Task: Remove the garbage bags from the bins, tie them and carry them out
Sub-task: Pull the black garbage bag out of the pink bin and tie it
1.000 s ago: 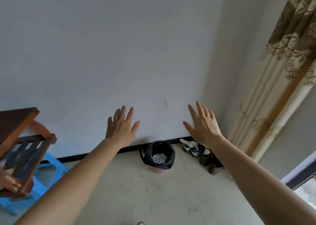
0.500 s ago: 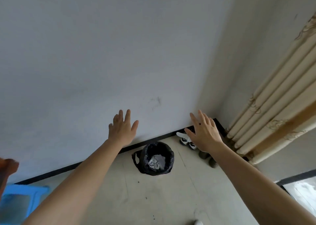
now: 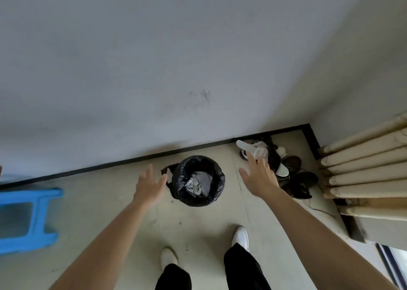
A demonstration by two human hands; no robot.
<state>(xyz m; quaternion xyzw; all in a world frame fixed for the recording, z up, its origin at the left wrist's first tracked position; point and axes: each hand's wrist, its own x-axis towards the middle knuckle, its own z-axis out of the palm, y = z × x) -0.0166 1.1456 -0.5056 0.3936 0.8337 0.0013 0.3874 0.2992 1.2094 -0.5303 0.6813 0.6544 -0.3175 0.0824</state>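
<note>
A small round bin lined with a black garbage bag (image 3: 217, 178) stands on the floor near the wall's black skirting. Crumpled grey rubbish (image 3: 198, 184) lies inside it. One bag handle sticks out on the bin's left side. My left hand (image 3: 149, 187) hovers just left of the bin, fingers apart, holding nothing. My right hand (image 3: 258, 177) hovers to the bin's right, fingers spread, also empty. Neither hand touches the bag.
A pile of shoes and slippers (image 3: 286, 168) fills the corner right of the bin. Beige curtains (image 3: 363, 168) hang at the right. A blue plastic stool (image 3: 26, 219) stands at the left. My white shoes (image 3: 240, 238) are on the floor below the bin.
The view has tilted down and come closer to the bin. Both hands have dropped from in front of the wall to either side of the bin. My feet are now in view.
</note>
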